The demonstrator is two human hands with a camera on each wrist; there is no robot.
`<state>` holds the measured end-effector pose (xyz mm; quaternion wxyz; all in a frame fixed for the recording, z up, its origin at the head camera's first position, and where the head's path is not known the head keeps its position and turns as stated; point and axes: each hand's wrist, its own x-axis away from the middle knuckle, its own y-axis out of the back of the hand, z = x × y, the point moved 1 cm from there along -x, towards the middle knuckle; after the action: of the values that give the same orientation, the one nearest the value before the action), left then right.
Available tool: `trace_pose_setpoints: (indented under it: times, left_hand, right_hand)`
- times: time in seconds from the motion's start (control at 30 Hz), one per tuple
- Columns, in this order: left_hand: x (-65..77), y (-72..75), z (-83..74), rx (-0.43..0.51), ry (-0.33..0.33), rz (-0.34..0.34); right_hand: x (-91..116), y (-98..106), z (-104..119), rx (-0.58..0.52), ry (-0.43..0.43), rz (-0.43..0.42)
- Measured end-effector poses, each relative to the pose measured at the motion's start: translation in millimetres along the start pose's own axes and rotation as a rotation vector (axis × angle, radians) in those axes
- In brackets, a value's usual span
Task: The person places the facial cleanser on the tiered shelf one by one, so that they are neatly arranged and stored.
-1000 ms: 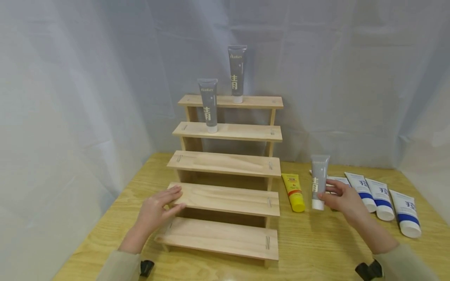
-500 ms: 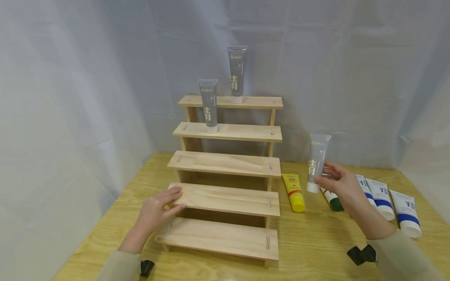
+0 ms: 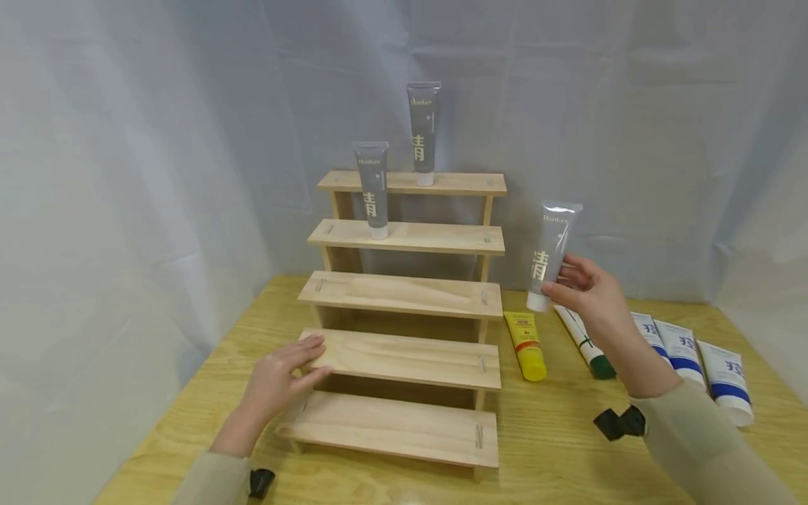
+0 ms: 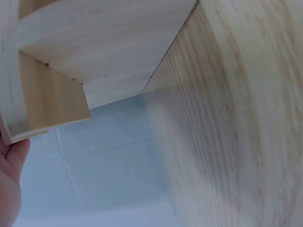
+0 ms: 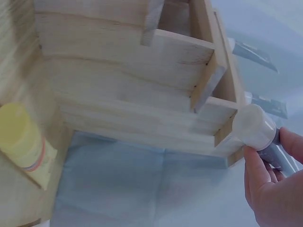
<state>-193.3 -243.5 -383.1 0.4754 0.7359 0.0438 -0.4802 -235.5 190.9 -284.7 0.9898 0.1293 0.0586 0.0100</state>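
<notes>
My right hand (image 3: 596,294) pinches a grey squeeze tube (image 3: 557,242) with a white cap near its capped end. The tube is in the air, tilted, cap down, right of the stepped wooden display stand (image 3: 404,294). In the right wrist view its white cap (image 5: 254,126) faces the camera. My left hand (image 3: 278,375) holds the left end of the stand's second step from the bottom, fingers on top and thumb at the front edge. Two like grey tubes stand upright on caps: one on the top step (image 3: 423,130), another on the step below (image 3: 372,186).
Right of the stand a yellow tube (image 3: 527,347) lies on the wooden table (image 3: 549,435). Beside it lie a white tube with a green cap (image 3: 583,344) and several white-and-blue tubes (image 3: 726,379), some partly behind my right arm. A pale curtain (image 3: 631,140) hangs behind.
My right hand has raised the grey tube and moved it left and away from the white-and-blue tubes, tilting it more. The left hand keeps its place on the stand.
</notes>
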Motion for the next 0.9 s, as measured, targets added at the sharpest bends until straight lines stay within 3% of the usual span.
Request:
trace_pose_setpoints:
  times: [0.53, 0.9]
  left_hand:
    - [-1.3, 0.9, -1.5, 0.004, -0.007, -0.006]
    - [-0.9, 0.4, -0.8, -0.008, -0.003, -0.002]
  right_hand:
    - [-22.9, -25.4, 50.4, -0.118, 0.141, -0.027]
    - [-48.2, -47.6, 61.3, -0.208, 0.204, -0.058]
